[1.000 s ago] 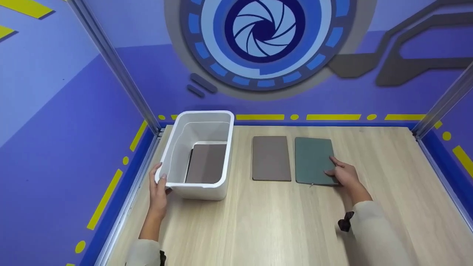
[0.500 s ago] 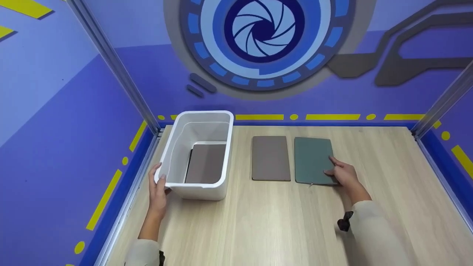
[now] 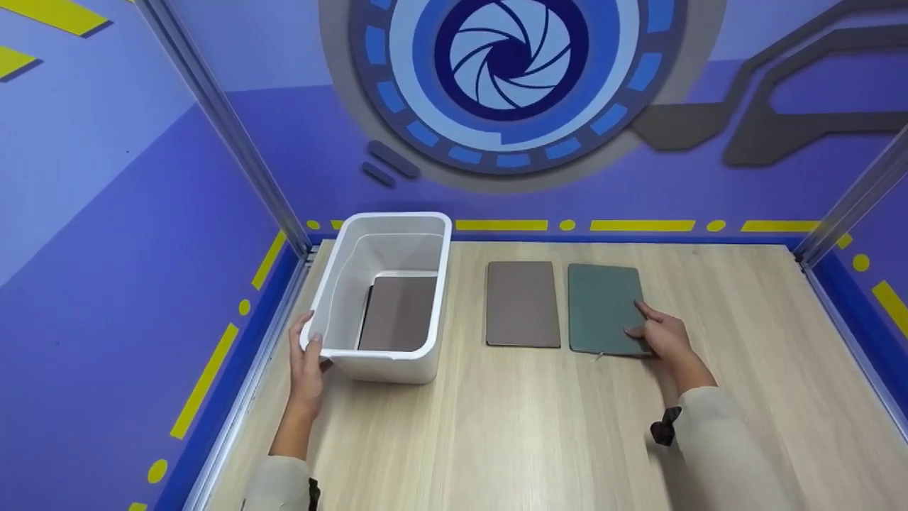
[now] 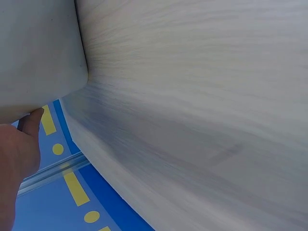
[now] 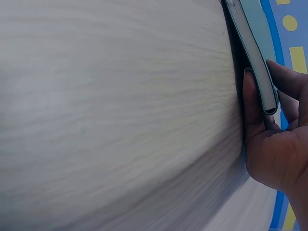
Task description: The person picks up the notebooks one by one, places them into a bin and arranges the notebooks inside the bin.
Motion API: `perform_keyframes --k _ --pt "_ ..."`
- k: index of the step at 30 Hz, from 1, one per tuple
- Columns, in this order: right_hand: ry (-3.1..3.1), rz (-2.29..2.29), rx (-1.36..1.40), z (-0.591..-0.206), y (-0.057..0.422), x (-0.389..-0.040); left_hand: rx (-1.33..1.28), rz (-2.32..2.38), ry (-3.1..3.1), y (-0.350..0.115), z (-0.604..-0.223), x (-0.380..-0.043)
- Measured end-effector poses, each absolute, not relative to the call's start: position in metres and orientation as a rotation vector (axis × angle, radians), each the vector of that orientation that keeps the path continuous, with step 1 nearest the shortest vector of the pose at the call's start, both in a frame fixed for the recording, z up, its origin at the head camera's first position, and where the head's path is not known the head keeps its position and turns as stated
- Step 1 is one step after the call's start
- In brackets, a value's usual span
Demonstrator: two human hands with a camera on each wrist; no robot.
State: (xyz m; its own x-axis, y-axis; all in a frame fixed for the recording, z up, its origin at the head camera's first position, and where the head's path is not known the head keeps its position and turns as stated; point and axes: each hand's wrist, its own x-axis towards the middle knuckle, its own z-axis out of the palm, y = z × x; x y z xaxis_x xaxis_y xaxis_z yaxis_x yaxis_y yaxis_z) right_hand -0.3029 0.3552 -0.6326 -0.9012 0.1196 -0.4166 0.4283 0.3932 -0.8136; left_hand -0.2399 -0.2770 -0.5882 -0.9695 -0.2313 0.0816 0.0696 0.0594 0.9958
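My left hand [image 3: 306, 370] grips the near left corner of a white plastic bin [image 3: 441, 284], thumb over the rim. From the left wrist, that hand [image 4: 19, 149] shows at the lower edge of the bin's wall [image 4: 38, 53]. A brown notebook [image 3: 399, 312] lies flat inside the bin. On the right, my right hand [image 3: 665, 337] holds the right edge of a green notebook [image 3: 603, 309]. Seen from the right wrist, the notebook [image 5: 260, 62] shows its page edges, held between the fingers of the right hand [image 5: 276, 154], this end tilted up from the tabletop.
Between the bin and the green notebook lies another brown notebook [image 3: 523, 305] on the wooden table [image 3: 511, 426]. Blue and purple panels [image 3: 511, 199] with yellow marks enclose the table at the back and sides, with metal posts [image 3: 234, 135] at the corners.
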Motion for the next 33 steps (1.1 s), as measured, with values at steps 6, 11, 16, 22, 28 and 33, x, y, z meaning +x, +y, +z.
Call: perform_keyframes --k 6,11,16,22,28,33 --pt "2.351 -1.503 0.498 -0.6308 0.3575 -0.3042 0.142 -2.006 -2.141 -0.2766 -0.5887 -0.2419" --pt "2.335 -1.508 0.509 -0.6306 0.357 -0.3051 0.143 -2.011 -2.141 -0.2776 -0.5887 -0.242" --pt "2.34 -1.504 0.516 -0.6324 0.3574 -0.3061 0.152 -2.01 -2.136 -0.2774 -0.5884 -0.2417" --pt "2.332 -1.526 0.53 -0.634 0.3576 -0.306 0.152 -2.032 -2.114 -0.277 -0.5889 -0.2416" --pt "2.328 -1.548 0.531 -0.6338 0.3585 -0.3045 0.151 -2.025 -2.138 -0.2784 -0.5884 -0.242" --pt "2.319 -1.56 0.522 -0.6334 0.3563 -0.3034 0.148 -2.005 -2.158 -0.2795 -0.5878 -0.2409"
